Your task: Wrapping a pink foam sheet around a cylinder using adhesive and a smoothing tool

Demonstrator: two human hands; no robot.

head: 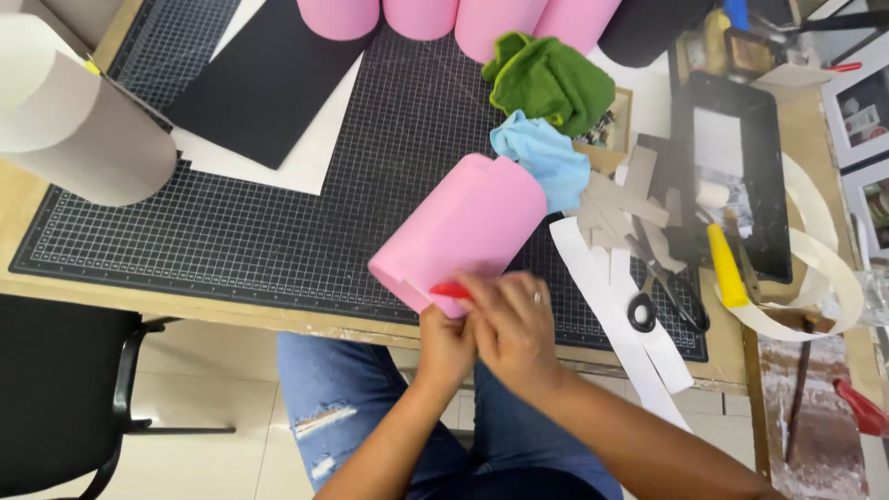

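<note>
A: Surface first. What is under your hands?

B: Wooden tabletop, edge worn. A dark gridded cutting mat covers most of it. On the mat's far side, a black sheet lies over white paper.

A: And your hands?

B: Your left hand is closed on the near end of the pink foam roll, at the tabletop's front edge. Your right hand is curled over the same end, fingers pressed to it, beside a small red piece; I cannot tell what that piece is. The roll lies tilted on the mat, its far end toward a blue cloth.

A: Around it?

B: Green cloth just behind the blue. More pink rolls along the far edge. Grey roll at the left corner. Right of you: scissors, white paper strips, a black tray, a yellow-handled tool.

A: Room?

B: Pale tiled floor below, a black chair to your left.
</note>
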